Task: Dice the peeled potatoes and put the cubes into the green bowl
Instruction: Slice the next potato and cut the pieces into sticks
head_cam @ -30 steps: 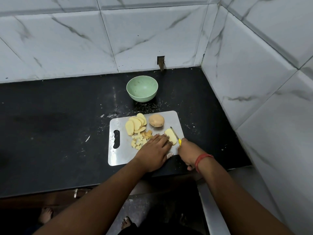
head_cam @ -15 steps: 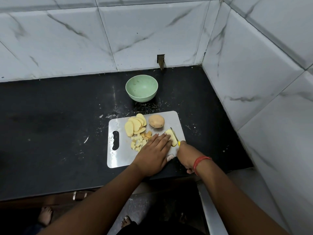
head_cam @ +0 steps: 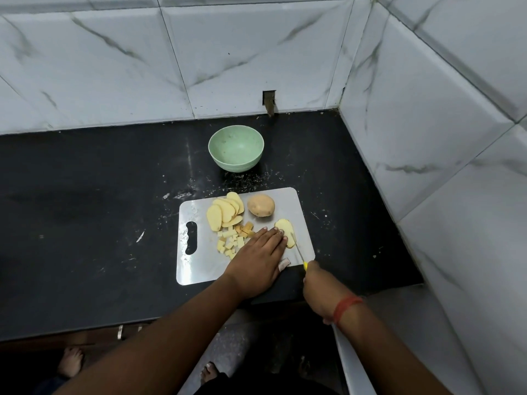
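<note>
A steel cutting board lies on the black counter. On it are a fan of potato slices, a pile of small cubes, a whole potato and a stack of slices at the right. My left hand lies flat with its fingertips pressing that stack. My right hand grips a yellow-handled knife whose thin blade lies along the stack's right side. The green bowl stands behind the board with nothing in it.
White marble-tiled walls close the counter at the back and right. A small dark notch sits in the back wall above the bowl. The counter's front edge runs just below the board. Bare feet show on the floor below.
The knife has drawn back toward me along the slice stack, and my right hand has moved slightly nearer the counter's edge. My left hand still presses the stack.
</note>
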Tool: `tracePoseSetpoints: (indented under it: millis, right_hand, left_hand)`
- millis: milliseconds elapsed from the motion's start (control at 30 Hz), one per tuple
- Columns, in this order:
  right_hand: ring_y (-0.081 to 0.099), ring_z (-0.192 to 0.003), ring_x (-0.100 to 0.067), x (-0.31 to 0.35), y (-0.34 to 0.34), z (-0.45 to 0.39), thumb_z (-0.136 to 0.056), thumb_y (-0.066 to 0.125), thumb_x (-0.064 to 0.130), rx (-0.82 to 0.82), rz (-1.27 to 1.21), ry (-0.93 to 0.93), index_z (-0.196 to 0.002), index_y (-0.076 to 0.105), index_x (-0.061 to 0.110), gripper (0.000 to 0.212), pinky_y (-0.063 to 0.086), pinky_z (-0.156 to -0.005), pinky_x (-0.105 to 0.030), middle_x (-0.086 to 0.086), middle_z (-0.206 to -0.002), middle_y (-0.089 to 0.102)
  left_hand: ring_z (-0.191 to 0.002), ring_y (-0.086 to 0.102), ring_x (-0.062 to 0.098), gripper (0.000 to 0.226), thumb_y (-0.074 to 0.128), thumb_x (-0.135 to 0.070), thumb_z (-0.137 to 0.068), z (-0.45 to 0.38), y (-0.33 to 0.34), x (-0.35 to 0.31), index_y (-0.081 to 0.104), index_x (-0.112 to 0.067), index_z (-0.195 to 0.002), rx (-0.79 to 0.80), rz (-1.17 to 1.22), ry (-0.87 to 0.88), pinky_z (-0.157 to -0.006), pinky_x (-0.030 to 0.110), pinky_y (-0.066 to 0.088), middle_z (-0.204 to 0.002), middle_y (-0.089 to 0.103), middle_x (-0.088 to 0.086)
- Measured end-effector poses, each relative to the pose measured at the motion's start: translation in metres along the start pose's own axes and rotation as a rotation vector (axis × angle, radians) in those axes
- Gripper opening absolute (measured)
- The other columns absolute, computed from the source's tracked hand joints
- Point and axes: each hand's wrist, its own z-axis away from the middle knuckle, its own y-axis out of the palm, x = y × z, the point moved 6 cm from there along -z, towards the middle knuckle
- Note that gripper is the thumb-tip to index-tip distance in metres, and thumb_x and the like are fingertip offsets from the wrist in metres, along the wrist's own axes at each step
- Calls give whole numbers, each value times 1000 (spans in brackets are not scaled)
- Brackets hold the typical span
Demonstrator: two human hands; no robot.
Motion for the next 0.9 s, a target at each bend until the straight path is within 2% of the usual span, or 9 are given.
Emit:
tracePoseSetpoints:
  millis: [100, 300, 400, 467, 600, 733, 800, 867, 900]
  right_hand:
    - [63, -84, -25, -15, 6, 3, -99, 40, 11, -45, -57, -5, -122, 38, 6, 24, 41, -55, -28, -5, -84, 55]
    - [58, -73, -24, -20, -8, 11, -100, 42, 13, -108, -77, -35, -111, 37, 9, 12, 44, -52, -31, -2, -74, 46]
    - [58, -77, -26, -3, -29, 10, -99, 43, 11, -150, -82, -42, -124, 38, 5, 26, 40, -49, -28, -9, -90, 56]
    - [62, -83, -31, 11, -38, 3, -97, 45, 9, -131, -60, -42, -129, 36, 2, 34, 46, -56, -31, -16, -102, 60]
    - [56, -59, -24, 33, -42, -16, -92, 44, 1, -19, -33, 26, -130, 34, 6, 39, 42, -39, -30, -11, -85, 56]
    - [49, -66, -22, 48, -45, -23, -94, 44, 7, -34, -152, 38, -129, 42, 4, 36, 46, -59, -34, -13, -95, 50]
    - [52, -76, -23, 46, -40, -20, -96, 40, 12, -10, -217, 67, -113, 50, 9, 20, 45, -70, -33, -9, -93, 50]
    - [56, -92, -23, 28, -29, -17, -96, 35, 15, -6, -344, 183, -98, 45, 18, 10, 48, -79, -33, -3, -97, 56]
    - [56, -95, -22, 30, -19, -13, -95, 36, 18, 73, -232, 113, -95, 44, 17, 8, 49, -79, -34, 0, -104, 60]
  left_hand:
    - [-143, 44, 32, 64, 23, -47, -109, 1, 3, 1, 50, -4, -148, 25, 14, -6, -124, 46, 29, -151, 50, 17]
    - [-151, 32, 32, 79, 2, -55, -107, 3, 7, 2, 38, -5, -156, 76, 34, -41, -126, 47, 21, -161, 38, 17]
    - [-151, 33, 31, 73, 9, -53, -108, 5, 4, 2, 38, -5, -156, 45, 30, -36, -126, 47, 22, -161, 39, 16]
    - [-149, 36, 31, 70, 13, -51, -109, 8, 2, 0, 41, -5, -154, 13, 24, -25, -126, 46, 22, -159, 41, 16]
    - [-145, 42, 30, 61, 30, -48, -108, 8, 3, 0, 50, -7, -150, -12, 43, -16, -125, 45, 23, -154, 48, 14]
    - [-144, 43, 31, 63, 32, -48, -106, 5, 1, 1, 51, -5, -148, 8, 57, -10, -124, 45, 27, -152, 50, 16]
    - [-143, 44, 31, 63, 31, -48, -106, 4, 1, 0, 51, -5, -147, 15, 54, -9, -124, 45, 28, -152, 50, 16]
    - [-143, 43, 32, 63, 32, -46, -105, 4, 2, 0, 50, -5, -148, 26, 46, -9, -124, 45, 28, -152, 50, 16]
    - [-144, 43, 32, 62, 32, -46, -105, 4, 3, 0, 50, -5, -148, 32, 37, -9, -124, 45, 28, -152, 49, 17]
